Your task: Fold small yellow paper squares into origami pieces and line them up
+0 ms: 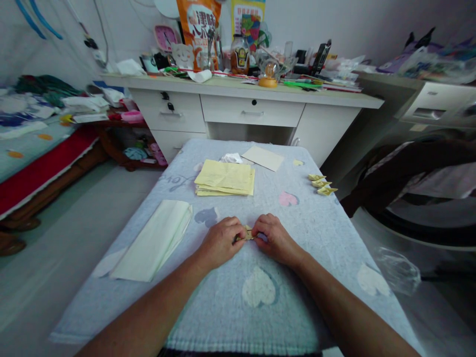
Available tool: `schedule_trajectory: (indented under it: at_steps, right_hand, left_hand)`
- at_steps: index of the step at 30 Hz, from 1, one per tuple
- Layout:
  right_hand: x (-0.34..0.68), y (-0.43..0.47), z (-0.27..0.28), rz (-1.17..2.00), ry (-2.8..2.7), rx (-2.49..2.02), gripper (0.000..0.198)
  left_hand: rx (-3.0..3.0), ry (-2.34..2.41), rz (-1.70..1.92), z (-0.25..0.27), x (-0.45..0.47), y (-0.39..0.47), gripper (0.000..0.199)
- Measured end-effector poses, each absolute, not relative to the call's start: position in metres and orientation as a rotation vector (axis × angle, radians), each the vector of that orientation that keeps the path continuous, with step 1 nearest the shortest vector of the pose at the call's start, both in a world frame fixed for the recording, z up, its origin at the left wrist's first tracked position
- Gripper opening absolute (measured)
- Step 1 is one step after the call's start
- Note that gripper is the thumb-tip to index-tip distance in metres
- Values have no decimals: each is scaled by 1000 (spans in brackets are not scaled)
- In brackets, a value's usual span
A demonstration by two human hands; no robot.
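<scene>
Near the middle of the cloth-covered table, a small folded yellow paper is pinched between both my hands. My left hand closes on its left end, thumb and fingers together. On the right end, my right hand grips it the same way. Fingers hide much of the paper's shape. Beyond the hands lies a stack of yellow paper sheets. Several small folded yellow paper pieces sit in a row at the table's right edge.
A folded pale cloth or paper lies on the left side. Farther back are a cream card and a crumpled white tissue. A white cluttered desk stands behind, a washing machine to the right, a bed to the left.
</scene>
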State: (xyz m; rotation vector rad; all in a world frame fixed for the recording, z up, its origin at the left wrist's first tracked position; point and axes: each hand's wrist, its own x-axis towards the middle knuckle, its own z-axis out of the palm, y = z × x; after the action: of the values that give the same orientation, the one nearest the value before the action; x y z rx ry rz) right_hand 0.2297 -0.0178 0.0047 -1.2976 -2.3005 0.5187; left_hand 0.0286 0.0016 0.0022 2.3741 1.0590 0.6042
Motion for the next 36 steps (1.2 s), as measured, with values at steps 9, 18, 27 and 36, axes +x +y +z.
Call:
schedule_trajectory:
  at_steps: [9,18,27,36]
  right_hand:
    - [230,-16,3,545,-2185,-1431,2]
    - [223,-15,5,494,-2144,-1598,6]
    - [218,-15,6,434,-2173,-1690,8]
    - [217,-14,2,370,-2181,-1733,11]
  left_hand:
    - [2293,1110,552,8,27,1,12]
    - [2296,1213,607,4,28,2,10]
    - [2273,1313,615,2,29,5,6]
    - [2327,1142,551,3,25,8,27]
